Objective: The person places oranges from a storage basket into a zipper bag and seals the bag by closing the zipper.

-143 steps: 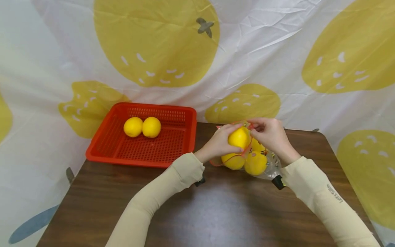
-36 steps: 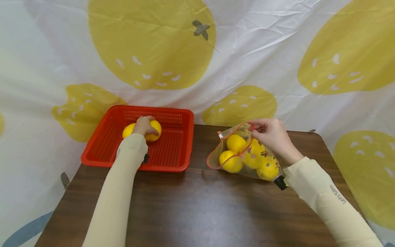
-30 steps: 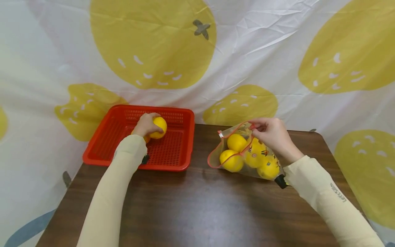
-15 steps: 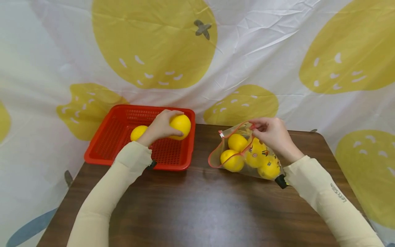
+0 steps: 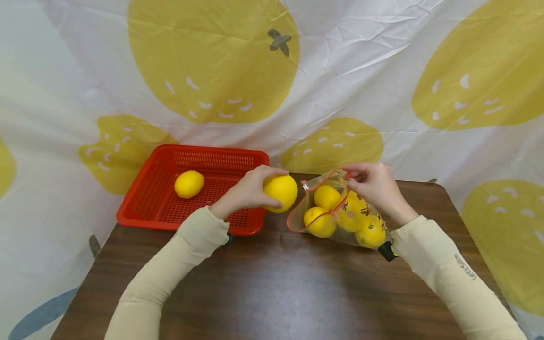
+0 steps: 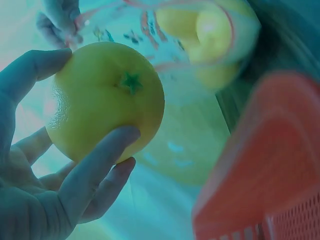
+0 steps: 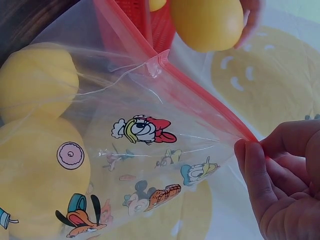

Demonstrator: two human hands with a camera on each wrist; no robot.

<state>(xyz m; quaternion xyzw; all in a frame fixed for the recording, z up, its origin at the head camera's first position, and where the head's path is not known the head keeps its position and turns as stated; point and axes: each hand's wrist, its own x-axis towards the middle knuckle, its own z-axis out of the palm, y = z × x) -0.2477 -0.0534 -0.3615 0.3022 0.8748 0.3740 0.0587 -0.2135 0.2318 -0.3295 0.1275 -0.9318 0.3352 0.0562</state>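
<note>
Left hand [image 5: 244, 191] gripping an orange [image 5: 280, 192] just left of the bag mouth.
My right hand [image 5: 374, 185] pinches the red rim of the cartoon-print zip bag [image 5: 340, 208], holding it open; the oranges inside are partly masked by the print. Left wrist view is blurred. Red basket [image 5: 170, 217], one orange in it [image 5: 189, 183], sits left on the table [image 5: 276, 293].

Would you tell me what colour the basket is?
The basket is red, clearest in the head view.
</note>
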